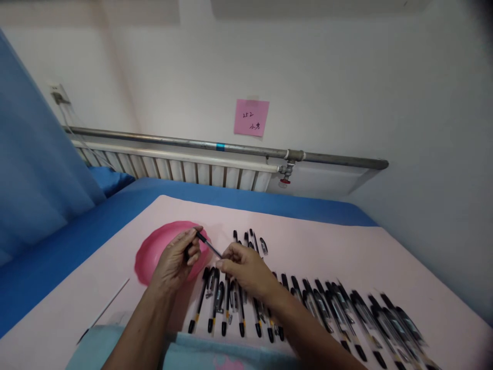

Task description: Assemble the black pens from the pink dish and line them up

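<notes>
A slim ballpoint pen [210, 246] with a black end and a clear barrel is held slantwise between my two hands. My left hand [177, 255] pinches its black upper end, over the pink bowl [143, 251]. Something dark also shows inside the curled left fingers, too hidden to name. My right hand [246, 267] is closed around the pen's lower end, and its fingers cover the tip. Under and beside the right forearm, black-capped pens [201, 303] lie in a row with loose black clips or caps [219, 295] among them.
More pens and parts [339, 308] spread across the pink sheet [308, 246] to the right. A thin white stick [110, 300] lies at left. Light-blue cloth [215, 354] covers the near edge. A radiator [185, 169], a pipe and a blue curtain [34, 154] border the table.
</notes>
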`<state>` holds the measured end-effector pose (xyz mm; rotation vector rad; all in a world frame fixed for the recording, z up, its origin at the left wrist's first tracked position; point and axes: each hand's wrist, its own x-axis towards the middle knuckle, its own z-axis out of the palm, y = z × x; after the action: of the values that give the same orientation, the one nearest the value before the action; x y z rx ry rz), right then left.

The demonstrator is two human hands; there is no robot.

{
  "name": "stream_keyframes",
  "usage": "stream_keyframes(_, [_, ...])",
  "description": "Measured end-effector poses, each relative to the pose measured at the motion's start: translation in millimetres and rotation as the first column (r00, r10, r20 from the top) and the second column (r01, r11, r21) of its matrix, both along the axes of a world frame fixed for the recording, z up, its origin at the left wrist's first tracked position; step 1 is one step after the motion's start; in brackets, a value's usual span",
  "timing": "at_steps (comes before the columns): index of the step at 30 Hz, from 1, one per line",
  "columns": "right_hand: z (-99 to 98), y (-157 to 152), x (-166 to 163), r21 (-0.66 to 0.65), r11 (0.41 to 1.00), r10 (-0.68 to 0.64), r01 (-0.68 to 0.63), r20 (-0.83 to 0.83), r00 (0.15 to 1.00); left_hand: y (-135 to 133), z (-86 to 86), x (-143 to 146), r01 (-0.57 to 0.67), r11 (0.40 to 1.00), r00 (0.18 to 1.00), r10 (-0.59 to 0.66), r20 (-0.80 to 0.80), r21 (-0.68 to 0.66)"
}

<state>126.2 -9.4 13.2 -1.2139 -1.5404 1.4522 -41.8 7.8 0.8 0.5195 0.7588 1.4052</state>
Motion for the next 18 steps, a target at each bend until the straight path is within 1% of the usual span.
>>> stream_keyframes(1, [-0.5,0.0,-0.5,0.034,0.999,-0.035,0.035,0.014,0.999,0.1,-0.3,0.0,-0.005,1.000,1.000,0.005,0.002,0.005])
stream_keyframes(2, [-0.9,-0.1,-0.7,0.012,1.000,-0.026,0.026,-0.002,1.000,0.1,-0.5,-0.1,-0.007,1.000,1.000,0.007,0.003,0.011])
stream_keyframes(3, [-1.1,-0.1,-0.8,-0.065,0.998,0.021,-0.024,-0.043,0.999,-0.1,-0.5,-0.2,-0.008,1.000,1.000,0.008,0.002,0.018])
stream_keyframes(5, [-0.9,-0.2,-0.4,-0.254,0.953,0.124,-0.163,-0.165,0.979,-0.8,-0.2,-0.5,-0.005,1.000,1.000,0.006,-0.010,0.027])
stream_keyframes(6, [-0.4,-0.2,-0.2,-0.304,0.931,0.143,-0.201,-0.203,0.969,-1.3,0.1,-0.5,-0.002,1.000,1.000,0.003,-0.018,0.029])
stream_keyframes(7, [0.3,-0.4,-0.2,-0.313,0.927,0.143,-0.206,-0.213,0.966,-1.7,0.4,-0.4,0.000,1.000,1.000,0.001,-0.022,0.030])
stream_keyframes(8, [1.1,-0.6,-0.4,-0.284,0.941,0.130,-0.183,-0.196,0.972,-2.0,0.7,-0.2,-0.002,1.000,1.000,0.002,-0.023,0.030])
stream_keyframes(9, [1.8,-1.0,-0.8,-0.222,0.965,0.104,-0.138,-0.156,0.982,-2.2,0.9,0.3,-0.008,0.999,1.000,0.009,-0.020,0.033])
stream_keyframes(11, [3.0,-1.8,-2.4,-0.036,0.999,0.004,-0.005,-0.031,1.000,-2.2,1.1,1.4,-0.029,0.999,1.000,0.029,-0.006,0.038])
stream_keyframes(12, [3.3,-2.2,-3.2,0.060,0.996,-0.066,0.064,0.022,0.998,-2.1,1.1,2.0,-0.038,0.999,0.999,0.038,-0.002,0.039])
stream_keyframes(13, [3.3,-2.5,-3.8,0.120,0.987,-0.112,0.105,0.050,0.992,-1.9,1.1,2.4,-0.047,0.998,0.999,0.047,-0.002,0.039])
stream_keyframes(14, [3.3,-2.6,-4.1,0.117,0.987,-0.116,0.110,0.049,0.992,-1.8,1.0,2.6,-0.051,0.998,0.999,0.051,-0.004,0.039])
stream_keyframes(15, [3.1,-2.5,-4.1,0.043,0.996,-0.076,0.075,0.017,0.997,-1.7,0.9,2.5,-0.050,0.998,0.999,0.050,-0.008,0.039])
stream_keyframes(16, [2.9,-2.3,-3.7,-0.082,0.997,-0.009,0.006,-0.042,0.999,-1.6,0.9,2.3,-0.046,0.998,0.999,0.046,-0.014,0.039])
stream_keyframes(17, [2.8,-2.0,-3.0,-0.215,0.973,0.054,-0.077,-0.113,0.992,-1.6,0.8,1.9,-0.044,0.998,0.999,0.044,-0.020,0.039])
stream_keyframes(18, [2.7,-1.7,-2.2,-0.321,0.935,0.095,-0.148,-0.175,0.980,-1.5,0.8,1.4,-0.040,0.998,0.999,0.041,-0.024,0.039])
